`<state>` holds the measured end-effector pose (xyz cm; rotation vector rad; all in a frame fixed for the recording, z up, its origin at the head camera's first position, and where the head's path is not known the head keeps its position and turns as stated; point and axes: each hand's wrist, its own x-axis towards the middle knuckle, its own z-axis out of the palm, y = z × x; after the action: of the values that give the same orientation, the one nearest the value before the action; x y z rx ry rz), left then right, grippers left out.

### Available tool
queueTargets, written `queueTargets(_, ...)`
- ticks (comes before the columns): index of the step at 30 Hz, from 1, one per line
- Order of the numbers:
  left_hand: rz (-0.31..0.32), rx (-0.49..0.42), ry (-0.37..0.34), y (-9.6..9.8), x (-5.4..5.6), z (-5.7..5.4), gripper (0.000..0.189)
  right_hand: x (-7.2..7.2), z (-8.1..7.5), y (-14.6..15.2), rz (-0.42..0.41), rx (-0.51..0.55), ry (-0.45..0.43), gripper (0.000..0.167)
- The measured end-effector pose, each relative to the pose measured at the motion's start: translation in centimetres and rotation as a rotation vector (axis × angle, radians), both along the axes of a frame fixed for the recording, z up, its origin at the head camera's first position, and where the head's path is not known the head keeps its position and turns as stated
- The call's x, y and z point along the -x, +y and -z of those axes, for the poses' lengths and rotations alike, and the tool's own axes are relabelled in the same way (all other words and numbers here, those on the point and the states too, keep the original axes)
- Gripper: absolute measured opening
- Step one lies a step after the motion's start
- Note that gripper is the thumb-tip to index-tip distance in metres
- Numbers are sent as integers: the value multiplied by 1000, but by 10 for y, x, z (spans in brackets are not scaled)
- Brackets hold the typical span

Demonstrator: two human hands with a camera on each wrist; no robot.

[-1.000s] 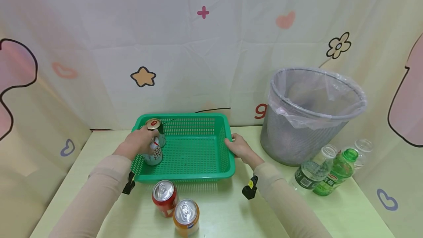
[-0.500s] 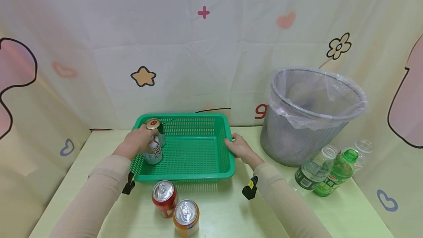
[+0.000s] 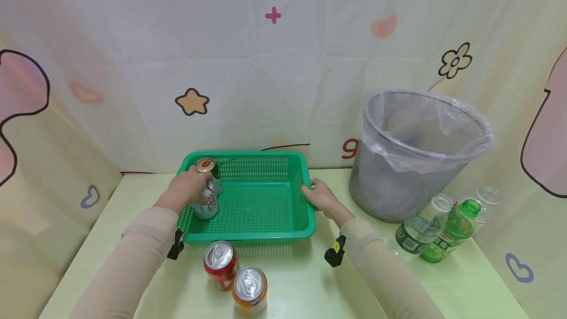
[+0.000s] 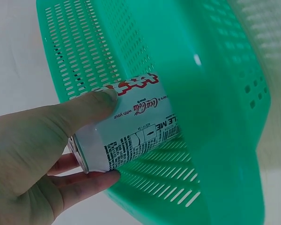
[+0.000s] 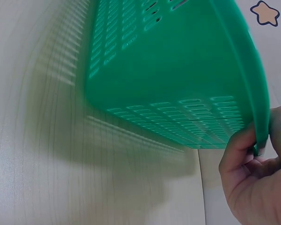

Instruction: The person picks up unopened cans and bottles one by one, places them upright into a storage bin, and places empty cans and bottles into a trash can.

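Note:
A green plastic basket (image 3: 248, 236) with slotted walls stands at the back of the table. Inside its left end, my left hand (image 3: 188, 188) grips a white Coca-Cola can (image 4: 145, 117) near its top, thumb on one side and fingers on the other. Just behind that can, also in the basket, is a second can (image 3: 215, 174) with a gold top, partly hidden by the hand. My right hand (image 3: 321, 196) holds the basket's right rim; in the right wrist view the thumb and fingers pinch the rim (image 5: 260, 93) from both sides.
In front of the basket stand a red can (image 3: 220, 265) and an orange Fanta can (image 3: 250, 291). To the right is a mesh bin (image 3: 394, 186) with a clear liner. Beside it stand a clear bottle (image 3: 418, 230), a green bottle (image 3: 454, 230) and another clear bottle (image 3: 487, 201).

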<state>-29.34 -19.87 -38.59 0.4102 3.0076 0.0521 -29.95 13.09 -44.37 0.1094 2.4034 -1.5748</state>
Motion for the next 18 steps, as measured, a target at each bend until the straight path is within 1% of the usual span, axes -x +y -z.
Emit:
queueTargets(6, -25, 0, -2, 2, -3, -1, 54, -2, -1, -1, -4, -7, 9, 36)
queueTargets(11, -32, -3, -9, 2, -1, 0, 55, -2, -2, -1, -3, -5, 9, 35)
queueTargets(18, -35, 5, -17, 2, -3, 0, 58, -2, -1, -1, 3, -13, 6, 33)
